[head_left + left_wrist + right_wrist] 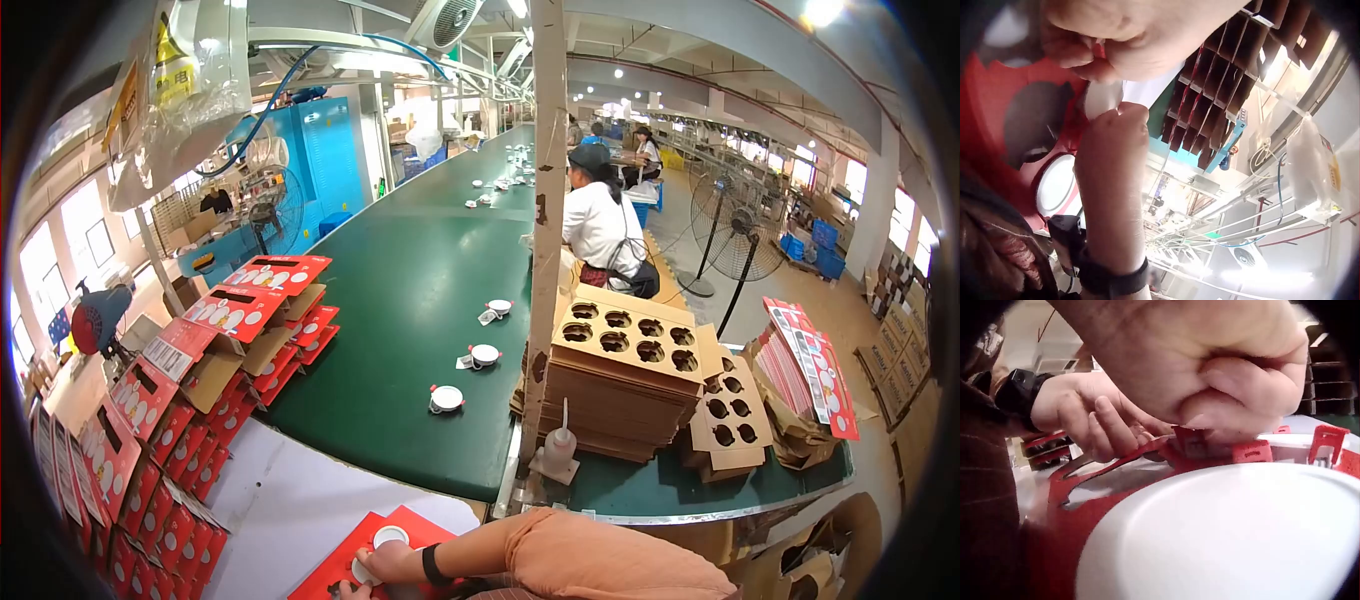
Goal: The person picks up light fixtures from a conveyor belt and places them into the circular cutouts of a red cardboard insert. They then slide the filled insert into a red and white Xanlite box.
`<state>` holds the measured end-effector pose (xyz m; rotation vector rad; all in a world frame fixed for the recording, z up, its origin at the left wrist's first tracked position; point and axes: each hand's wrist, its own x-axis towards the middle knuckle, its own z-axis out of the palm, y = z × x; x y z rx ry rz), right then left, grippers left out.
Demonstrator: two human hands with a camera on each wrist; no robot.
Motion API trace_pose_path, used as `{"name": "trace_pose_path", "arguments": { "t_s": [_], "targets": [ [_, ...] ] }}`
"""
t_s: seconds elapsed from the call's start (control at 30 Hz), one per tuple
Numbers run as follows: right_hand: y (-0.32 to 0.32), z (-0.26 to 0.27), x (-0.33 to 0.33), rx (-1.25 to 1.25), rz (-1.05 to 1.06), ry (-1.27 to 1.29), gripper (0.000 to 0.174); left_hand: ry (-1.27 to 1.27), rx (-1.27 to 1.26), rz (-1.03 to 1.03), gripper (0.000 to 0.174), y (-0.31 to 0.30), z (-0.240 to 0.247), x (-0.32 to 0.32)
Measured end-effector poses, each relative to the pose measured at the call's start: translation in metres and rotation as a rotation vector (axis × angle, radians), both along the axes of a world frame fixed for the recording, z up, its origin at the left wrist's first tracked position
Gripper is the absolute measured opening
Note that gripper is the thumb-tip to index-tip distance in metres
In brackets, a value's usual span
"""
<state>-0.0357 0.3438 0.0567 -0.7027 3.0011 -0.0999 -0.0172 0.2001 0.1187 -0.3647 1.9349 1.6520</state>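
A red cardboard sheet [335, 563] with round cutouts lies on the white tabletop at the bottom of the head view. My right hand [392, 562], with a black band at the wrist, grips a white round downlight [362, 574] at the sheet. In the right wrist view its fingers [1241, 381] are curled down beside a red spring clip [1252, 451]. My left hand [1094, 415] pinches the sheet's edge with bent fingers; in the head view only its fingertips show. Another white downlight [1222, 537] sits in the sheet, close to the right wrist camera.
Red printed boxes [170, 410] are stacked at left. Several downlights [447, 399] lie on the green conveyor belt [400, 300]. Right of a post stand brown cardboard inserts [625, 350], a white squeeze bottle [560, 450] and folded red cartons [800, 365]. A person [605, 220] sits beyond.
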Motion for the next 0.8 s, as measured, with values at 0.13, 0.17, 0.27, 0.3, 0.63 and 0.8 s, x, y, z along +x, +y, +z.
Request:
{"name": "trace_pose_path", "arguments": {
  "t_s": [0.13, 0.17, 0.27, 0.3, 0.63, 0.8],
  "targets": [
    [0.002, 0.01, 0.022, -0.046, 0.049, 0.016, 0.054, -0.006, 0.003, -0.017, 0.013, -0.007, -0.015, -0.007],
    [0.002, 0.02, 0.03, -0.076, 0.024, -0.111, 0.062, -0.015, 0.004, -0.02, 0.014, -0.008, -0.02, -0.006],
    [-0.011, -0.003, 0.038, 0.293, 0.318, 0.079, 0.058, -0.041, -0.002, -0.034, 0.015, -0.014, -0.032, -0.005],
    [-0.011, 0.016, 0.046, 0.625, 0.571, 0.112, 0.044, -0.048, -0.004, -0.036, 0.015, -0.016, -0.036, -0.005],
    [-0.006, 0.009, 0.054, -0.17, -0.024, -0.205, 0.067, -0.048, 0.121, 0.059, 0.018, -0.006, -0.032, -0.004],
    [0.017, 0.044, 0.062, -0.116, -0.018, -0.074, 0.067, -0.018, 0.15, 0.079, 0.027, -0.007, -0.039, -0.001]
  ]
}}
